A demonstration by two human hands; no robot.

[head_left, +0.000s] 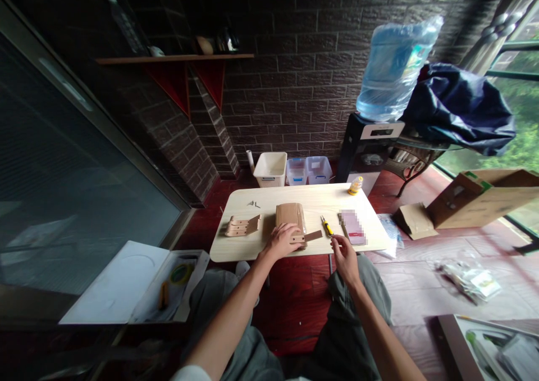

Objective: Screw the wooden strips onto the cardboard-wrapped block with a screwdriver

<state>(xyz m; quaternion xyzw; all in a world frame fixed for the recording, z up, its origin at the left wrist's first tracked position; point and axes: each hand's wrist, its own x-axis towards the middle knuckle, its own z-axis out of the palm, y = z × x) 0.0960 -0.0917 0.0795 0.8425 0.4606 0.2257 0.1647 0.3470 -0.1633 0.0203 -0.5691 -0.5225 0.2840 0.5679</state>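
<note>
Tan slatted wooden assembly (289,215), one item, mid-worktop (320,198), clamped under my left hand (280,241), fingers curled over its near end, a loose brown strip (314,235) jutting out beside them. My right hand (345,255): off the piece, fingertips pinched together, whether on anything I cannot tell, just beside a yellow utility knife (326,226) lying on the worktop. Also listed: slotted wooden part (242,225) at left, small dark bits (253,204) above it, pixel-blurred packet (352,227) at right. Work in hand: steadying the assembly, knife not picked up.
</note>
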